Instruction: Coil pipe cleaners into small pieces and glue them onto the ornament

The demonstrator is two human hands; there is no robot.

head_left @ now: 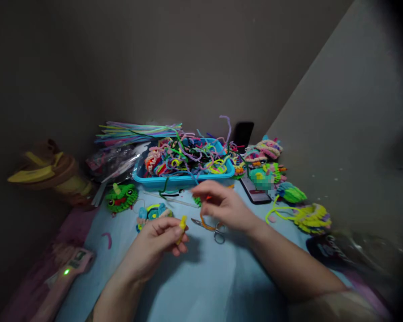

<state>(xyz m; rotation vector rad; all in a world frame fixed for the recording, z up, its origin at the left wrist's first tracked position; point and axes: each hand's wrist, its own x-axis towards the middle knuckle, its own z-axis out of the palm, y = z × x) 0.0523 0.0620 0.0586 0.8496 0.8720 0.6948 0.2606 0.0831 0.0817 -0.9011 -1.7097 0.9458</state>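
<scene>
My left hand (161, 239) is closed, thumb against fingers, on a small yellow fuzzy piece (182, 223) that looks like twisted pipe cleaner. Over the middle of the table my right hand (221, 203) is loosely curved, its thumb and index finger apart and nothing visible between them. Below its fingers lie scissors (219, 235) with metal blades. An orange fuzzy strand (206, 223) runs close to the right thumb; I cannot tell whether it touches. Just beyond my left hand sits a blue and yellow fuzzy piece (153, 212), partly hidden by that hand.
A blue basket (184, 181) heaped with pipe-cleaner scraps stands at the back. Pipe-cleaner bundles (137, 133) lie behind it. A green fuzzy figure (122, 198) sits left, a pink device (70, 270) nearer. Phone (255, 192), yellow coil (312, 219) and dark-labelled bottle (332, 252) are right.
</scene>
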